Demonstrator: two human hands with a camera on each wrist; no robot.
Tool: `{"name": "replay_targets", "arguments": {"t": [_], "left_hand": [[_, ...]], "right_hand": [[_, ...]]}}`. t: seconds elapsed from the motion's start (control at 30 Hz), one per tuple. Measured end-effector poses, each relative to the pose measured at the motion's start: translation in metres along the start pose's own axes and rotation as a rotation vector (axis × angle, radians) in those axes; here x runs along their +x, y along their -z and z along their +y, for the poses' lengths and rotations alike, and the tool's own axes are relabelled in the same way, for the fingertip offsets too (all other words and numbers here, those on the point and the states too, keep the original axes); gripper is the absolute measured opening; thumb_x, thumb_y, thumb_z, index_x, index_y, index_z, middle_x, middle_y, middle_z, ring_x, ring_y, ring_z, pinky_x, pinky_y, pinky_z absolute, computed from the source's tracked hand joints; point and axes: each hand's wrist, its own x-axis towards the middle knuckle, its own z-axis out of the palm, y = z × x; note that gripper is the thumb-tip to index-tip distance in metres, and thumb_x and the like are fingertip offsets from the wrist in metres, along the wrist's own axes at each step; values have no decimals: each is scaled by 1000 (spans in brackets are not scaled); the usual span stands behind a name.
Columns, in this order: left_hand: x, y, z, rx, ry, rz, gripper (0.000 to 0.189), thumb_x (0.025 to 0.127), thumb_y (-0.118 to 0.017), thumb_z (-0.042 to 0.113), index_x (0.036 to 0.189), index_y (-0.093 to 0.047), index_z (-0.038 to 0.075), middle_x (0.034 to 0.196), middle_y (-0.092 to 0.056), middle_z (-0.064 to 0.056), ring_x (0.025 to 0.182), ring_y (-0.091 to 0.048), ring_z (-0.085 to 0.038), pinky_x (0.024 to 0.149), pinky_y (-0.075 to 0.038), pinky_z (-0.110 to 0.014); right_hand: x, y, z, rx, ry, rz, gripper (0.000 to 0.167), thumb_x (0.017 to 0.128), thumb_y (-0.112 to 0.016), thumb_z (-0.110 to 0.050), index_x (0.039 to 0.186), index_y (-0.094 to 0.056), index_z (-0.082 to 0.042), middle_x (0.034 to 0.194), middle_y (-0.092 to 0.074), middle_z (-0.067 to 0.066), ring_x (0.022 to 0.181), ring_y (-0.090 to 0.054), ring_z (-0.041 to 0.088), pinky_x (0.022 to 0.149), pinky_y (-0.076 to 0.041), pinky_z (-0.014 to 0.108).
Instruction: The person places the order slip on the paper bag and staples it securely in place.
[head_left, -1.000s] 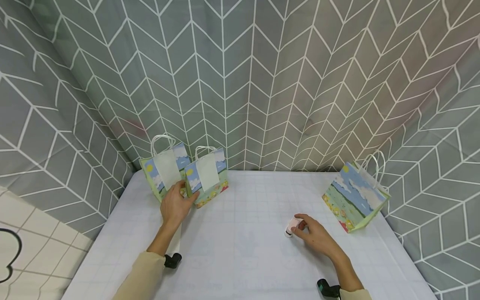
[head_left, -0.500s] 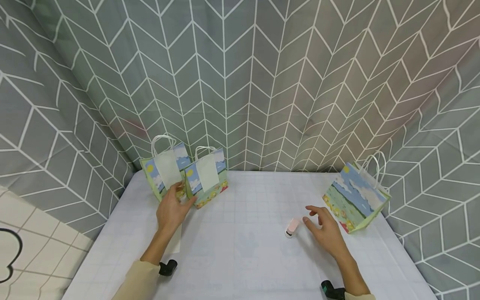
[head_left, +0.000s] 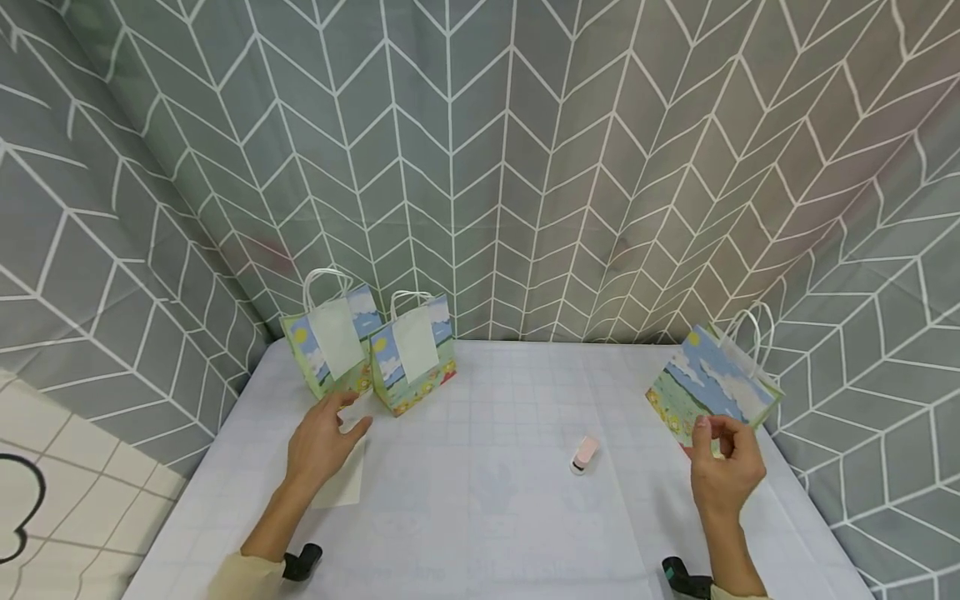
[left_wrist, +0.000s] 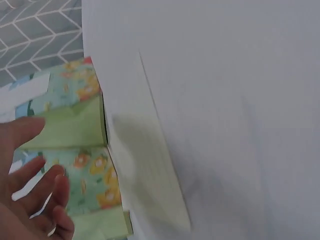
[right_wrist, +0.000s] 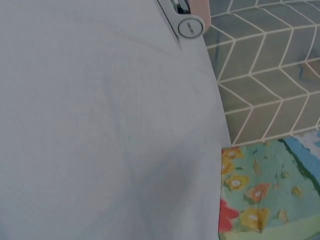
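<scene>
My left hand [head_left: 322,442] has loosely bent fingers with nothing between them. Two small paper gift bags stand just beyond it: the left bag [head_left: 363,312] and the bag beside it [head_left: 442,329], each with a white paper strip over its front. Beneath the hand lies a loose white paper strip [left_wrist: 150,165]. My right hand [head_left: 726,471] hovers in front of a third gift bag [head_left: 705,379], covering its lower part; its fingers are loosely curled and seem to hold nothing. A small pink-and-white stapler [head_left: 585,454] lies on the table left of that hand.
A white cloth covers the table [head_left: 495,533]. Grey curtains [head_left: 480,167] with white zigzag lines hang behind and at both sides. The third bag stands near the table's right edge, tilted in view, with its white handles [head_left: 757,329] up.
My right hand has let go of the stapler and moved right to the third bag. My left hand has drawn back from the two left bags, down and to the left.
</scene>
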Motion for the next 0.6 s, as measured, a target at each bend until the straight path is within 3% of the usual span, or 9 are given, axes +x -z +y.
{"name": "replay_targets", "arguments": {"t": [0.07, 0.17, 0.27, 0.37, 0.6], "left_hand": [[-2, 3, -5, 28, -32, -26, 48, 88, -78, 29, 128, -65, 8, 120, -69, -14, 99, -65, -34, 77, -51, -48], [-4, 6, -11, 68, -70, -72, 46, 87, -78, 26, 126, -66, 4, 123, -68, -18, 110, -61, -43, 88, -47, -57], [-6, 7, -15, 108, -90, -123, 43, 88, -77, 23, 125, -68, 4, 127, -65, -22, 114, -58, -46, 89, -45, -62], [-9, 9, -18, 153, -107, -180, 40, 89, -75, 18, 126, -68, 6, 130, -62, -22, 112, -57, -46, 83, -45, -62], [-15, 13, -21, 225, -110, -324, 48, 87, -77, 15, 132, -65, 6, 135, -57, -22, 117, -52, -45, 82, -42, -59]], "right_hand": [[3, 1, -9, 3, -16, 76, 19, 84, -67, 3, 85, -58, 20, 78, -51, -3, 70, -39, 3, 69, -27, 18], [6, 4, -18, -18, -63, 126, 27, 84, -68, 0, 86, -50, 21, 84, -44, -10, 71, -34, 4, 71, -25, 20], [7, 7, -16, -32, -121, 147, 30, 84, -69, -2, 90, -45, 15, 92, -38, -13, 71, -29, 5, 72, -23, 22], [6, 10, 1, -45, -175, 173, 32, 83, -73, -4, 99, -46, 4, 100, -35, -11, 73, -28, 3, 75, -23, 22], [4, 15, 38, -112, -251, 169, 65, 83, -80, -17, 135, -41, -13, 130, -29, -4, 76, -31, 3, 81, -29, 18]]}}
